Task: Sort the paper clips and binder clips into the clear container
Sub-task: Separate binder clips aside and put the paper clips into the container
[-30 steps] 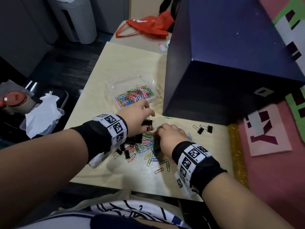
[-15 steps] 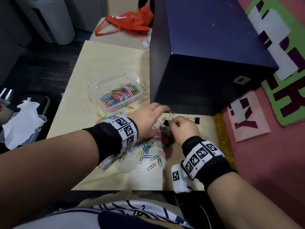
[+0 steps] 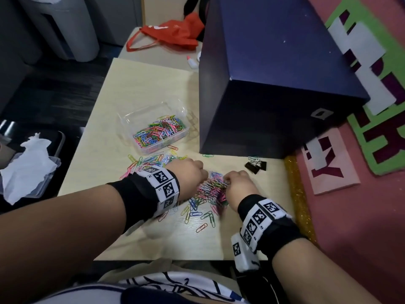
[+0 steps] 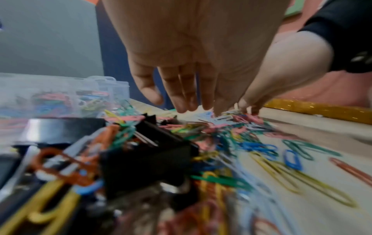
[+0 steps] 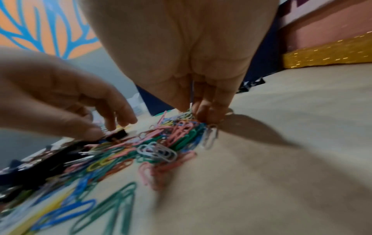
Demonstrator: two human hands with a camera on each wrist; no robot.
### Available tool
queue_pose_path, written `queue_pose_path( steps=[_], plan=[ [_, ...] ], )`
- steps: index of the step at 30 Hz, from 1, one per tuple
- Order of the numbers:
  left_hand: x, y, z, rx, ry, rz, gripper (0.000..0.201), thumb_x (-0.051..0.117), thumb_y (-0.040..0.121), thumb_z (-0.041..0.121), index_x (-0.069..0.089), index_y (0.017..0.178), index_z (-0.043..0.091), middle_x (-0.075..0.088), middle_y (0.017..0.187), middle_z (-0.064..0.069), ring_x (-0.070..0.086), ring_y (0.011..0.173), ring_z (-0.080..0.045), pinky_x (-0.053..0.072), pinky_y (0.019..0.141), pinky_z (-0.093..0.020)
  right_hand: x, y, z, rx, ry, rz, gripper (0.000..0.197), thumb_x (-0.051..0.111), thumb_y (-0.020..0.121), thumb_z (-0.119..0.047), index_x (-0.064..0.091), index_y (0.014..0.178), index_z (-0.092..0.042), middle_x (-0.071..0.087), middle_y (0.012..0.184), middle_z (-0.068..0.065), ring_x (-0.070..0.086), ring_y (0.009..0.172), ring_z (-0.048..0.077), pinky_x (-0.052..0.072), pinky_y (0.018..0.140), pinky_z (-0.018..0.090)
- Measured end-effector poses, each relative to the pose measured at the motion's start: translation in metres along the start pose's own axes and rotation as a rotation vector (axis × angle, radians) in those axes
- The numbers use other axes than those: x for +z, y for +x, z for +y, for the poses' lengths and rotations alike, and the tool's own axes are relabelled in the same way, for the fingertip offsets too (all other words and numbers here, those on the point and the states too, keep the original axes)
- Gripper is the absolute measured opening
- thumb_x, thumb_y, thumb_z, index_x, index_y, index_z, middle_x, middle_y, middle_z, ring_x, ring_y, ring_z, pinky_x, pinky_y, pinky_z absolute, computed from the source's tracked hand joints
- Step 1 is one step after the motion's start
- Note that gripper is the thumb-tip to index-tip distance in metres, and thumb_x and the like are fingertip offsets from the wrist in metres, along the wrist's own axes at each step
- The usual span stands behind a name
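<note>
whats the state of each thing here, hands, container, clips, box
left hand: fingers straight, tips down in the loose paper clips
right hand: pinches a bunch of the paper clips
clear container: open, partly filled with coloured clips
binder clips: loose on the table, outside the container
dark blue box: closed

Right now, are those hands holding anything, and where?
The right hand pinches a bunch of paper clips at its top. The left hand holds nothing.

A pale wooden table (image 3: 140, 88) carries a clear container (image 3: 129, 119) of paper clips, a loose heap of coloured paper clips (image 3: 210, 189), two black binder clips (image 3: 255, 166) and a big dark blue box (image 3: 263, 84).
</note>
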State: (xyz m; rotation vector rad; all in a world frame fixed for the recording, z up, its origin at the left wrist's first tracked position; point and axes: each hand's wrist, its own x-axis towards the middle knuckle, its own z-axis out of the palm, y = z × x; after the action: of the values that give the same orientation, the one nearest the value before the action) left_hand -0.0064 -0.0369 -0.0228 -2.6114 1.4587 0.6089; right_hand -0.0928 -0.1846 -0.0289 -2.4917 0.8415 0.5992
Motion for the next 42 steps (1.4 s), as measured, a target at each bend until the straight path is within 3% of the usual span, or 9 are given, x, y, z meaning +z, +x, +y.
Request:
queue_pose_path(
  steps=[4, 11, 15, 18, 22, 25, 28, 36, 42],
  plan=[
    [-0.009, -0.001, -0.02, -0.121, 0.074, 0.078, 0.027, 0.053, 0.089, 0.023, 0.059, 0.116, 0.023, 0.052, 0.111, -0.004, 0.05, 0.104, -0.028, 0.044, 0.079, -0.04, -0.002, 0.001, -0.018, -0.134, -0.055, 0.014, 0.044, 0.041, 0.084, -0.002, 0.058, 0.119, -0.023, 0.044, 0.125, 0.004, 0.048, 0.118, 0.026, 0.042, 0.101, 0.034],
    [0.001, -0.008, -0.031, -0.124, 0.114, 0.007, 0.028, 0.056, 0.091, 0.028, 0.055, 0.119, 0.025, 0.053, 0.115, -0.001, 0.046, 0.112, -0.027, 0.044, 0.089, -0.044, -0.008, 0.025, -0.043, -0.306, -0.18, 0.011, 0.055, 0.042, 0.089, -0.007, 0.036, 0.142, -0.02, 0.034, 0.145, 0.005, 0.038, 0.131, 0.026, 0.034, 0.109, 0.038],
    [0.0, -0.007, -0.032, -0.095, 0.12, 0.02, 0.025, 0.059, 0.09, 0.026, 0.057, 0.115, 0.024, 0.058, 0.111, 0.0, 0.049, 0.11, -0.026, 0.044, 0.087, -0.043, 0.002, 0.019, -0.04, -0.346, -0.256, 0.006, 0.055, 0.039, 0.085, -0.002, 0.042, 0.137, -0.02, 0.036, 0.14, 0.002, 0.035, 0.128, 0.025, 0.036, 0.105, 0.037],
    [-0.004, -0.007, -0.035, -0.065, 0.107, 0.059, 0.018, 0.052, 0.093, 0.026, 0.06, 0.109, 0.024, 0.062, 0.104, 0.0, 0.054, 0.104, -0.026, 0.044, 0.079, -0.038, 0.008, 0.013, -0.035, -0.36, -0.246, -0.025, 0.054, 0.038, 0.084, -0.001, 0.047, 0.132, -0.023, 0.04, 0.134, 0.001, 0.036, 0.124, 0.024, 0.036, 0.103, 0.036],
    [-0.012, -0.003, -0.032, -0.059, 0.072, 0.109, 0.021, 0.046, 0.094, 0.025, 0.062, 0.107, 0.022, 0.06, 0.101, -0.002, 0.056, 0.097, -0.027, 0.04, 0.073, -0.034, -0.003, 0.015, -0.017, -0.21, -0.13, 0.148, 0.032, 0.039, 0.095, -0.021, 0.057, 0.121, -0.023, 0.049, 0.127, 0.002, 0.044, 0.118, 0.024, 0.042, 0.099, 0.038],
    [-0.02, 0.001, -0.021, -0.071, 0.007, 0.117, 0.024, 0.045, 0.094, 0.024, 0.059, 0.114, 0.023, 0.055, 0.111, -0.003, 0.052, 0.104, -0.027, 0.035, 0.074, -0.035, -0.019, 0.017, 0.005, -0.017, -0.156, 0.274, 0.038, 0.041, 0.095, -0.029, 0.048, 0.131, -0.02, 0.042, 0.136, 0.005, 0.039, 0.124, 0.026, 0.038, 0.099, 0.038],
    [-0.023, 0.005, -0.004, -0.028, -0.004, 0.114, 0.028, 0.044, 0.094, 0.026, 0.057, 0.119, 0.026, 0.053, 0.117, -0.001, 0.05, 0.108, -0.024, 0.04, 0.082, -0.037, -0.025, 0.019, 0.022, 0.055, -0.245, 0.205, 0.049, 0.041, 0.092, -0.018, 0.036, 0.141, -0.02, 0.035, 0.145, 0.003, 0.035, 0.13, 0.025, 0.034, 0.102, 0.038],
    [-0.015, 0.019, 0.023, 0.104, 0.026, -0.126, 0.047, 0.048, 0.091, 0.028, 0.043, 0.138, 0.031, 0.043, 0.139, 0.005, 0.04, 0.124, -0.024, 0.038, 0.1, -0.046, -0.028, 0.02, 0.045, 0.095, -0.261, 0.264, 0.04, 0.04, 0.091, -0.015, 0.048, 0.13, -0.016, 0.045, 0.133, 0.007, 0.042, 0.122, 0.027, 0.035, 0.098, 0.037],
    [-0.013, 0.018, 0.023, 0.092, 0.002, -0.143, 0.045, 0.047, 0.092, 0.03, 0.044, 0.137, 0.031, 0.044, 0.138, 0.006, 0.042, 0.124, -0.022, 0.038, 0.1, -0.045, -0.043, 0.027, 0.034, -0.032, -0.204, 0.062, 0.07, 0.037, 0.087, -0.005, 0.015, 0.152, -0.018, 0.015, 0.16, -0.001, 0.02, 0.145, 0.021, 0.013, 0.119, 0.036]
  ],
)
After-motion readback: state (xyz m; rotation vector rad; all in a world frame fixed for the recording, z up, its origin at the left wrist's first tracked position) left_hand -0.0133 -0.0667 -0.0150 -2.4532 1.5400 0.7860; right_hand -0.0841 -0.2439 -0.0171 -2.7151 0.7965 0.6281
